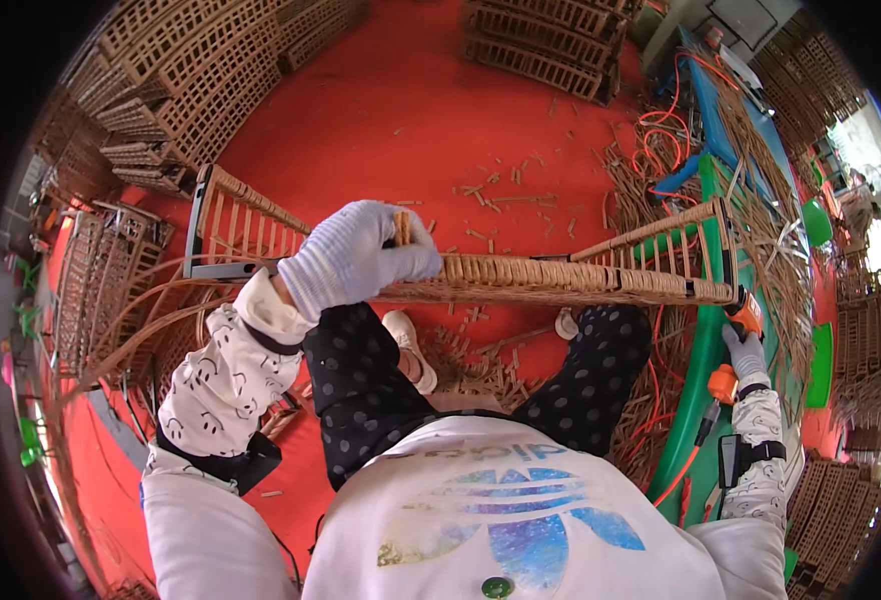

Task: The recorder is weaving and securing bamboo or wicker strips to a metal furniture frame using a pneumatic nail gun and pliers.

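Note:
A wicker frame [560,282] lies across in front of me, its long rail wrapped in tan strips, with slatted sides reaching away at both ends. My left hand [360,258], in a white knitted glove, is closed at the rail's left part. A short piece of tan rattan strip [402,229] shows between its thumb and fingers. At the frame's right corner, my gloved right hand [746,352] is wrapped round an orange-and-black air stapler [749,312]. The tool's nose is close to the corner; whether it touches is unclear. An orange hose [678,474] runs from its handle.
Long loose rattan strands [125,340] trail leftward from the frame. Offcuts [505,200] litter the red floor. A green bench [695,400] stands at right under loose strips, with coiled orange hose [665,140] beyond. Stacked wicker frames [195,80] rise at far left and far right [550,45].

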Motion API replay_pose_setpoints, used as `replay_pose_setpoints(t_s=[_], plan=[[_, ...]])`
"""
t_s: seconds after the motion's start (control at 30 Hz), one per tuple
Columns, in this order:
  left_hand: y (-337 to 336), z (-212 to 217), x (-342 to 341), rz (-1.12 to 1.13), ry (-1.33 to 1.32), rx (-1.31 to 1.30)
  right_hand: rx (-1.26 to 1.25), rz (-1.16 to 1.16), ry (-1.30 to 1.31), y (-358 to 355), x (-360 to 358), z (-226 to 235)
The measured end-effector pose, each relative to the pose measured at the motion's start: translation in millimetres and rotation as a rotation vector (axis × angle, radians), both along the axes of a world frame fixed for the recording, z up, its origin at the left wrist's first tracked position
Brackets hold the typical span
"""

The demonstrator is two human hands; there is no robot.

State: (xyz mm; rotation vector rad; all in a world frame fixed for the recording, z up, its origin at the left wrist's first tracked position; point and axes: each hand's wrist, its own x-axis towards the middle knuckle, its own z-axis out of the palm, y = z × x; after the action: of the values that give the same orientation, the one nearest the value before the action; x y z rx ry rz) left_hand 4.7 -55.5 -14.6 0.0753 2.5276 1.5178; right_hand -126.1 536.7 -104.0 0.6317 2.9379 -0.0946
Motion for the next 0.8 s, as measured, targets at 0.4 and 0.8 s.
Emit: replay_pose_setpoints(t_s=[0.4,0.8], plan=[[-20,-8,9,-0.181,0.360,-0.233,0.134,0.204,0.771,42,49,65],[-7,-26,36,-0.230,0.695,-0.996,0.065,-0.443,0.009,87,211,10]])
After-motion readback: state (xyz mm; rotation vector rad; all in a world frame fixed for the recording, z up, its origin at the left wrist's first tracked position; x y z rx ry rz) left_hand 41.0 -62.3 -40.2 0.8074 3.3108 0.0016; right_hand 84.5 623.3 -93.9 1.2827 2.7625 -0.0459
